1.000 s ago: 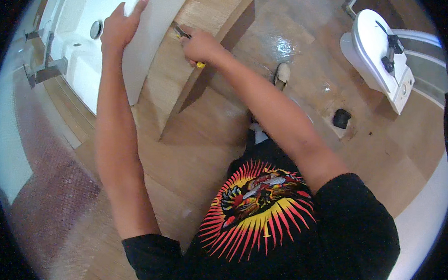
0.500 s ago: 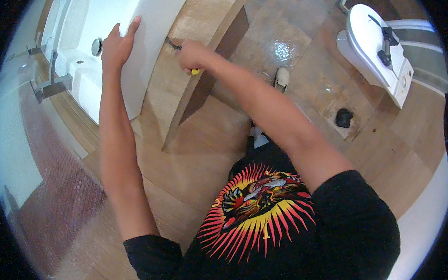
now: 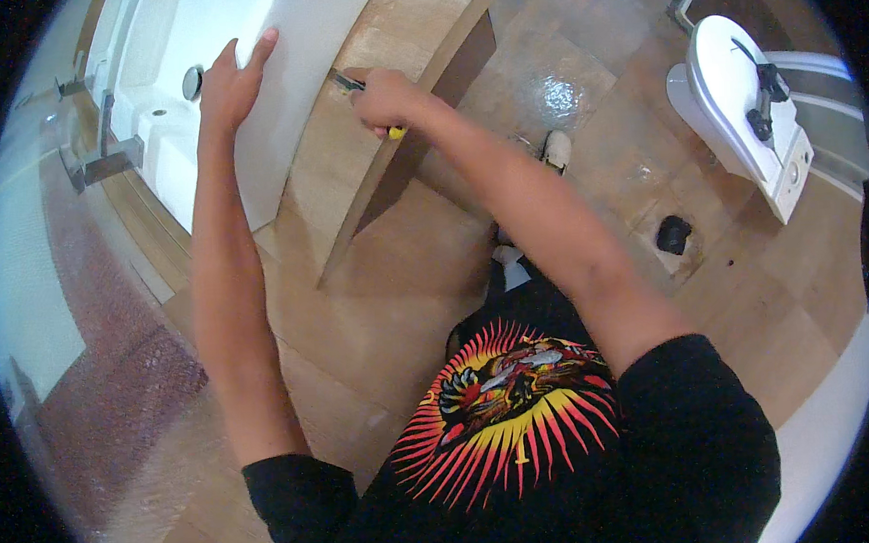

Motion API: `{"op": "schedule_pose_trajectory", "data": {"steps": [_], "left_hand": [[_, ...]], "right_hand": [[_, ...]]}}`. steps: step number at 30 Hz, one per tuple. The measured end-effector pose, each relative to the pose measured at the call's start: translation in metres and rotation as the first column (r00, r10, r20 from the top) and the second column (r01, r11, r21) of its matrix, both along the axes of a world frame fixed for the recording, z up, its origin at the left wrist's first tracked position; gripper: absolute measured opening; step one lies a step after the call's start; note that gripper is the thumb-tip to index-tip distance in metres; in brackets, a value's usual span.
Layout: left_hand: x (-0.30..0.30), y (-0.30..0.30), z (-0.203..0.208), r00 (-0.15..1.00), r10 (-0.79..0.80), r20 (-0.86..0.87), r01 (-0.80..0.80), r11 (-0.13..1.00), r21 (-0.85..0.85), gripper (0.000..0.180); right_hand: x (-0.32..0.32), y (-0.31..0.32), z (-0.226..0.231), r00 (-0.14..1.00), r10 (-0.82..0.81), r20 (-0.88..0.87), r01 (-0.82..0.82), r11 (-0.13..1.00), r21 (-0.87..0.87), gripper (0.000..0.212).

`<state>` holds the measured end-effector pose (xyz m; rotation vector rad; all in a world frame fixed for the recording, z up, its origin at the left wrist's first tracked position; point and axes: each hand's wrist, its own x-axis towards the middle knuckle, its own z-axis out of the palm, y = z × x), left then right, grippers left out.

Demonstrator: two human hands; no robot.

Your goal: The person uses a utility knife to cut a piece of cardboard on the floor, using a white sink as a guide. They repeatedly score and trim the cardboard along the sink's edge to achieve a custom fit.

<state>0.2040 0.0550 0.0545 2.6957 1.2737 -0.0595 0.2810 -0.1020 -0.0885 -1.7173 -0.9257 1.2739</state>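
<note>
My left hand (image 3: 229,84) rests on the white basin (image 3: 280,100), thumb and fingers apart, close to the round metal drain cover (image 3: 192,83). My right hand (image 3: 388,99) is closed around a small hand tool (image 3: 347,81) with a dark grey metal tip and a yellow handle end; its exact kind is partly hidden by my fingers. The tool's tip is at the brown tiled counter (image 3: 327,146), just right of the basin's edge. Whether it touches the tile is hard to tell.
A white toilet (image 3: 735,98) stands at the right, a black fitting (image 3: 762,102) on its lid. A black pipe piece (image 3: 673,234) sits in a rough patch of the wet tiled floor (image 3: 584,161). Metal brackets (image 3: 110,163) and glass are at the left; a shoe (image 3: 558,149) is below.
My right hand has shifted slightly right with the tool, and more of the tool's tip shows. My left hand stays about where it was on the basin. The view has shifted a little.
</note>
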Motion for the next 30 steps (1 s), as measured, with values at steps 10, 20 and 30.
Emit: {"op": "schedule_pose_trajectory", "data": {"steps": [10,20,30], "left_hand": [[-0.004,0.008,-0.003,0.999,-0.038,0.036,0.036,0.998,0.053,0.110],[-0.012,0.019,-0.015,0.999,-0.008,0.053,0.006,1.000,0.031,0.112],[-0.008,0.001,-0.007,0.997,-0.041,0.062,0.037,0.997,0.061,0.109]], "right_hand": [[-0.006,-0.004,0.018,0.996,0.022,0.083,-0.021,1.000,-0.011,0.049],[-0.014,-0.003,0.018,0.989,0.018,0.146,-0.015,1.000,-0.025,0.043],[-0.019,-0.018,0.029,0.997,-0.077,-0.024,0.076,0.997,-0.010,0.059]]}}
